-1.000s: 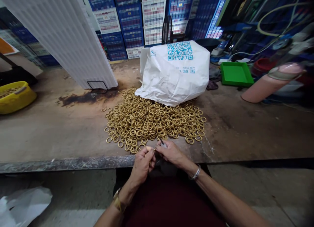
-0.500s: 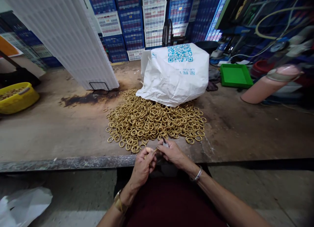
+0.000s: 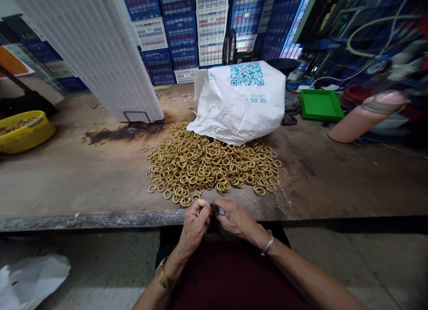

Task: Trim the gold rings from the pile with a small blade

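Head view: gold-coloured ring [image 3: 198,212] pinched in the fingers of the left hand [image 3: 195,223], presumably to keep it steady. Small dark-tipped tool [image 3: 219,210] clasped in the right hand [image 3: 236,220], its tip directed leftward between the hands; whether tip and ring touch cannot be told. Both hands sit close together at the near edge of the bench [image 3: 100,176], a position that probably lets one brace against the other. Just beyond them, a pile of rings [image 3: 209,167] lies within short reach. Behind it, a white sack [image 3: 240,111] covers the pile's far part. Well apart from the hands: yellow basin [image 3: 43,130] to their left; green tray [image 3: 321,105] and pink bottle [image 3: 356,120] to their right, leaving working room between.
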A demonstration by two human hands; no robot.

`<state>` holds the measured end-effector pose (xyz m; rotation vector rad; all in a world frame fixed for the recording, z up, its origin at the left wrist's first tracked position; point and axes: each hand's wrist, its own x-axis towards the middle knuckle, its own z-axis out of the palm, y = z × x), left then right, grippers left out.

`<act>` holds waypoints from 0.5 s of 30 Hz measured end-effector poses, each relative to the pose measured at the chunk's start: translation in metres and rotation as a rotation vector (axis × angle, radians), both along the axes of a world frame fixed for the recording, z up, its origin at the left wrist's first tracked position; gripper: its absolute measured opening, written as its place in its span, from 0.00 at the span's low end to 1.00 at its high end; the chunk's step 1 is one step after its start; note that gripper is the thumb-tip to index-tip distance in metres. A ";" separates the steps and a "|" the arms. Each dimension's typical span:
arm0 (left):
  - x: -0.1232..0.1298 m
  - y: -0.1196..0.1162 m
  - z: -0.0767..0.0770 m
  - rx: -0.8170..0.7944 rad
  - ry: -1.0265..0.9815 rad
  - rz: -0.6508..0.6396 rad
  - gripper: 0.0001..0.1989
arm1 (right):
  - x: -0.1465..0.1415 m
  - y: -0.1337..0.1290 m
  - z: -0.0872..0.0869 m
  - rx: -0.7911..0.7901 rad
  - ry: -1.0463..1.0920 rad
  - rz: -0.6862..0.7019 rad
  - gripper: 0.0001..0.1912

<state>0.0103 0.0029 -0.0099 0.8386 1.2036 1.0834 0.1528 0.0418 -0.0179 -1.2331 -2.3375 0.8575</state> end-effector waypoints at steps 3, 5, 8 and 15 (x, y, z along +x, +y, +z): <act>-0.002 -0.001 -0.005 0.025 0.034 0.005 0.14 | -0.001 -0.002 0.002 0.001 -0.042 0.012 0.07; -0.002 -0.002 -0.006 0.049 0.043 0.008 0.14 | -0.001 -0.002 0.003 -0.009 -0.097 0.026 0.08; -0.002 -0.008 0.000 0.049 0.042 -0.009 0.13 | 0.000 0.003 0.002 0.000 -0.207 0.001 0.09; -0.010 -0.035 0.010 -0.176 -0.071 -0.405 0.13 | -0.007 0.019 0.002 0.070 -0.320 -0.117 0.10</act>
